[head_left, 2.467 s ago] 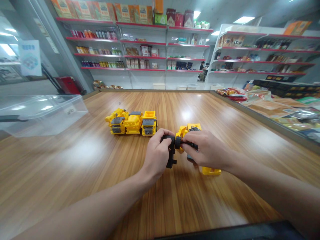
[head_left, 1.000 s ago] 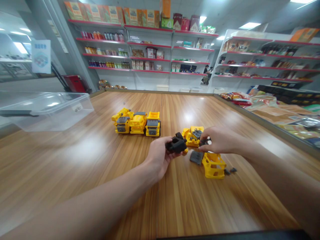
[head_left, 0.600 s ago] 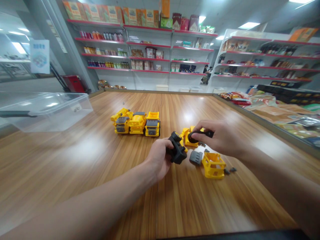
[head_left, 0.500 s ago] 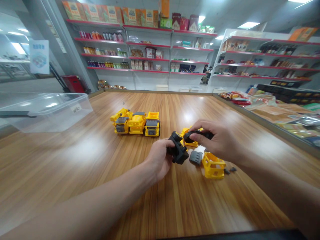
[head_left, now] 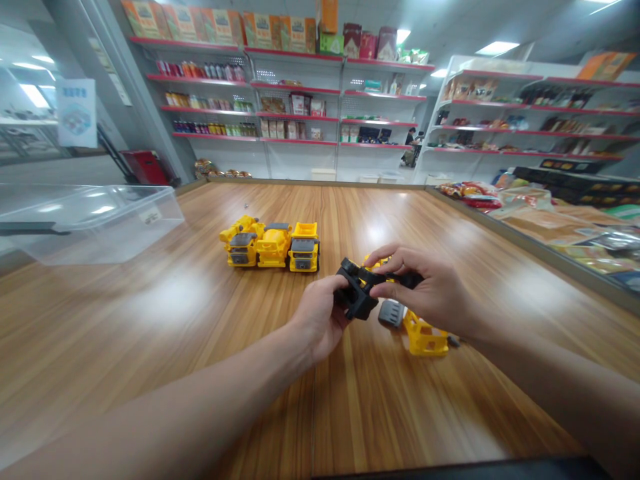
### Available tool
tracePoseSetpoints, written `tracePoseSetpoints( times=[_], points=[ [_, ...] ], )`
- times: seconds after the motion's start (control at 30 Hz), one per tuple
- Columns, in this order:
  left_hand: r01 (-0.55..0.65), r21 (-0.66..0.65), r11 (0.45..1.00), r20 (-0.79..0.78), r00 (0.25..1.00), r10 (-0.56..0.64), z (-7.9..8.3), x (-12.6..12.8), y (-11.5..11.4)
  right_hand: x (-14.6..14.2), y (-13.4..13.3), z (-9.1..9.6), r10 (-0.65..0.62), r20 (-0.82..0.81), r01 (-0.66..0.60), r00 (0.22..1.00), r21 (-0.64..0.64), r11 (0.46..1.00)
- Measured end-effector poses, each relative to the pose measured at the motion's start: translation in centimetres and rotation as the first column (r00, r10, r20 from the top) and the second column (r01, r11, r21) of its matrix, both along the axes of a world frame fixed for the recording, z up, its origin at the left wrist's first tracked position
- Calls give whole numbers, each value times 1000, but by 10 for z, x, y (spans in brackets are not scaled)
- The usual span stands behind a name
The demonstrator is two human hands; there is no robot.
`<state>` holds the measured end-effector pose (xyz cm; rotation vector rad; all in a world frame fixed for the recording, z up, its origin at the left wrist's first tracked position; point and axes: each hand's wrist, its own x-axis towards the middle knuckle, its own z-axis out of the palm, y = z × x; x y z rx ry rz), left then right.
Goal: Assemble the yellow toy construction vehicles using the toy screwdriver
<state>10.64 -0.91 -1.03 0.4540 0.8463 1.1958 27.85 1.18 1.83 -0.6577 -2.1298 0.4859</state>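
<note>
My left hand (head_left: 323,313) is closed around a black toy truck chassis (head_left: 357,303) with wheels, held above the table. In the fingers of my right hand (head_left: 425,280) is a black elongated part (head_left: 409,279); its exact kind is unclear. Its near end meets the upper right side of the chassis. Behind these fingers a yellow toy piece (head_left: 371,261) is mostly hidden. Below the right hand lie a grey toy cab part (head_left: 391,313) and a yellow truck body shell (head_left: 429,339). A small dark piece (head_left: 453,341) rests beside the shell, partly covered by my right arm.
Farther left on the wooden table stand three yellow toy trucks: one with an arm (head_left: 241,243), a mixer truck (head_left: 273,247) and a dump truck (head_left: 304,248). A clear plastic bin (head_left: 110,227) is at the left edge. Packaged goods (head_left: 550,220) lie beyond the right edge.
My right hand has moved slightly left and down, bringing the black part against the chassis. The chassis has tilted a little in my left hand.
</note>
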Motion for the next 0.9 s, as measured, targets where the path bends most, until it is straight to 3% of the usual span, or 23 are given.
tracePoseSetpoints(
  times=[0.27,0.6,0.77,0.9],
  points=[
    [-6,75,997,11,1000,5,-5,-2,2,-1,0,-1,89,2,-89,996,76,993],
    [95,57,994,-68,994,-91,-3,1,0,-6,-3,-8,79,-2,-79,997,60,995],
    [131,114,985,-89,989,-121,-4,2,-2,-11,-5,-10,71,-12,-70,997,54,996],
    [118,99,988,-89,990,-110,-3,2,-2,-11,-7,-9,79,-5,-78,997,76,994]
  ],
)
